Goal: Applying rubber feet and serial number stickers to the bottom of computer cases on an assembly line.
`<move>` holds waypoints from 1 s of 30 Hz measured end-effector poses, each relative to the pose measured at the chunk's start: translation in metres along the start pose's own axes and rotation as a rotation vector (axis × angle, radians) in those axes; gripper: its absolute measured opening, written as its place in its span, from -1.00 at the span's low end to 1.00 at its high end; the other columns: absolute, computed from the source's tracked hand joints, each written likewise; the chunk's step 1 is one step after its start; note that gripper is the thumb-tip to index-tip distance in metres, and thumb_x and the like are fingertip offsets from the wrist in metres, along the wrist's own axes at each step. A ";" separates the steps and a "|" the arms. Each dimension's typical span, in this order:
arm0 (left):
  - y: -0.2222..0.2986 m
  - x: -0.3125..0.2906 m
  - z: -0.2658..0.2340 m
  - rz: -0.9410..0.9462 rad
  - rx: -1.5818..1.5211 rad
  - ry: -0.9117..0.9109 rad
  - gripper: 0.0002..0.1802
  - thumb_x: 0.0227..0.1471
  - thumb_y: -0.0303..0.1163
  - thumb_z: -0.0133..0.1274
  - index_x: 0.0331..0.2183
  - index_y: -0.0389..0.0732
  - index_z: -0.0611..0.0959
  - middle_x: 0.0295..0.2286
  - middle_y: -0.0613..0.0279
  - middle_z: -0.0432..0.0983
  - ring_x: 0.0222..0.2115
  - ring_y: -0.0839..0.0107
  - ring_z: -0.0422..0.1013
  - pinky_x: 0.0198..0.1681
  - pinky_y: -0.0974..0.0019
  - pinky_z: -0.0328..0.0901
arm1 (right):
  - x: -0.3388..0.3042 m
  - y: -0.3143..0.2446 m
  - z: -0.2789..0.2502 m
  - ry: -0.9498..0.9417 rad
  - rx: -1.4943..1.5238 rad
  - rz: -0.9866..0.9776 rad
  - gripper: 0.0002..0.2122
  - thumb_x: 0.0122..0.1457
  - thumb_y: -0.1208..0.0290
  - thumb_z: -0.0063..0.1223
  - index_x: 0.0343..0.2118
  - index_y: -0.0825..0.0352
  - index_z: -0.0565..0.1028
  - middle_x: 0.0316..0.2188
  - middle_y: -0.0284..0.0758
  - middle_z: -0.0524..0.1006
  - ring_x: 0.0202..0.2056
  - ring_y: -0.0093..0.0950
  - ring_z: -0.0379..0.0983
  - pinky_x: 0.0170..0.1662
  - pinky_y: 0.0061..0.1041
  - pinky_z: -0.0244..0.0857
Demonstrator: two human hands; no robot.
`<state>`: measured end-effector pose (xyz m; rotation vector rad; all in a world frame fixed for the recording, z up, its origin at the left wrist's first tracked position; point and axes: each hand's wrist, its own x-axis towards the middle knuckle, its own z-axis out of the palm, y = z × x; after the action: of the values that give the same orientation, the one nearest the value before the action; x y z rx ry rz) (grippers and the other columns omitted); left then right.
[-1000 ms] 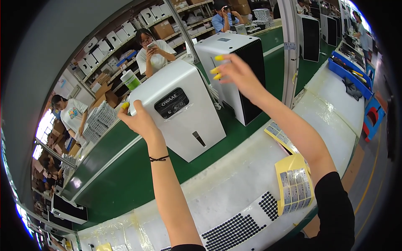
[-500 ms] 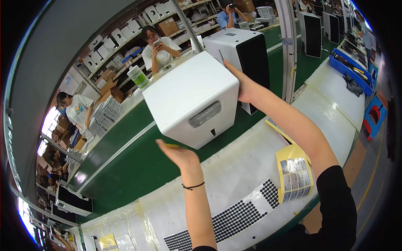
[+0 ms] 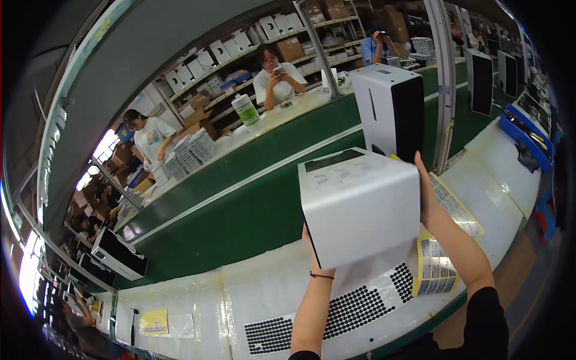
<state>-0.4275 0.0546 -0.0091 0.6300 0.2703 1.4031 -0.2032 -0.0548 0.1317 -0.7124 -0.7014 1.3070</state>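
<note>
A white box-shaped appliance [image 3: 366, 210] hangs tilted over the near edge of the green conveyor, a dark panel and small printed marks on its upper face. My right hand [image 3: 425, 192] grips its right side, thumb side up. Low on its left side is my left hand [image 3: 308, 237], pressed to the casing; most of those fingers are hidden behind it. Behind it, a similar white appliance with a black side [image 3: 390, 108] stands upright on the conveyor. Under my forearms lie a sheet of round black stickers [image 3: 354, 309] and a yellow-backed label sheet [image 3: 435, 267].
The green conveyor [image 3: 240, 222] runs across beyond the pale worktable [image 3: 252, 285]. A metal post [image 3: 443, 90] rises at the right, near a blue tool bin [image 3: 525, 135]. A hammer [image 3: 133, 324] lies far left. Across the belt are a bottle [image 3: 245, 110] and several people.
The appliance has turned over and come down toward me, showing its panelled face. My left hand, open beside it before, has gone against its left side. The view has shifted left.
</note>
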 end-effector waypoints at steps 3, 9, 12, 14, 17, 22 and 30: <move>0.038 -0.005 -0.007 -0.142 -0.143 0.129 -0.60 0.15 -0.18 -0.09 -0.11 -0.26 0.57 -0.18 0.18 0.53 -0.18 0.36 0.45 -0.12 0.34 0.36 | -0.009 0.014 -0.002 -0.089 0.274 -0.010 -0.40 0.18 -0.18 -0.16 0.11 0.21 0.34 0.04 -0.33 0.40 0.05 -0.46 0.34 0.13 -0.40 0.20; 0.149 -0.054 0.061 0.029 -0.271 -0.317 -0.58 0.11 -0.20 -0.12 -0.14 -0.30 0.57 -0.24 0.08 0.57 -0.33 0.28 0.54 -0.25 0.29 0.46 | -0.002 0.009 0.035 -0.134 0.041 -0.051 -0.42 0.19 0.23 -0.09 0.26 0.23 0.10 0.15 -0.23 0.28 0.11 -0.41 0.29 0.12 -0.50 0.21; 0.183 -0.082 0.081 0.174 -0.124 -0.081 -0.60 0.11 -0.18 -0.15 -0.22 -0.28 0.60 -0.36 0.15 0.58 -0.44 0.32 0.52 -0.38 0.35 0.42 | 0.019 0.016 0.049 -0.296 -0.158 -0.089 -0.28 0.15 0.27 0.01 0.32 0.20 -0.08 0.21 -0.23 0.17 0.16 -0.43 0.17 0.19 -0.55 0.01; 0.194 -0.097 0.075 0.303 -0.025 -0.013 -0.59 0.09 -0.18 -0.13 -0.21 -0.29 0.59 -0.35 0.12 0.58 -0.40 0.30 0.52 -0.33 0.32 0.41 | 0.025 0.021 0.071 -0.326 -0.318 -0.091 -0.29 0.17 0.21 0.01 0.32 0.21 -0.07 0.20 -0.25 0.20 0.14 -0.44 0.19 0.17 -0.55 0.04; 0.210 -0.129 0.066 0.387 0.240 0.072 -0.09 -0.20 -0.21 0.10 0.18 -0.28 0.14 -0.03 0.00 0.29 -0.03 0.16 0.30 0.05 0.21 0.22 | 0.029 0.036 0.108 -0.396 -0.510 -0.041 -0.29 0.22 -0.02 -0.09 0.31 0.24 -0.03 0.16 -0.28 0.26 0.09 -0.46 0.25 0.13 -0.54 0.11; 0.184 -0.179 0.069 0.412 0.690 0.055 0.28 -0.26 -0.23 0.35 0.24 -0.34 -0.19 0.18 -0.03 -0.06 0.20 0.16 -0.02 0.23 0.16 -0.04 | 0.060 0.101 0.119 -0.174 -0.218 0.160 -0.43 0.20 -0.06 -0.07 0.13 0.29 0.32 0.06 -0.28 0.38 0.03 -0.45 0.31 0.11 -0.43 0.16; 0.136 -0.178 0.053 0.638 1.007 -0.306 0.26 -0.31 -0.30 0.38 0.23 -0.39 -0.11 0.20 -0.20 -0.17 0.23 -0.04 -0.15 0.24 0.08 -0.14 | -0.006 0.156 -0.265 -0.261 -0.689 -0.111 -0.45 0.18 0.01 -0.02 0.11 0.31 0.33 0.05 -0.25 0.39 0.02 -0.43 0.32 0.11 -0.42 0.16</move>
<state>-0.5420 -0.1258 0.0767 1.8681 0.5679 1.6959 -0.0856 -0.0604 -0.1526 -1.0400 -1.4176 1.0568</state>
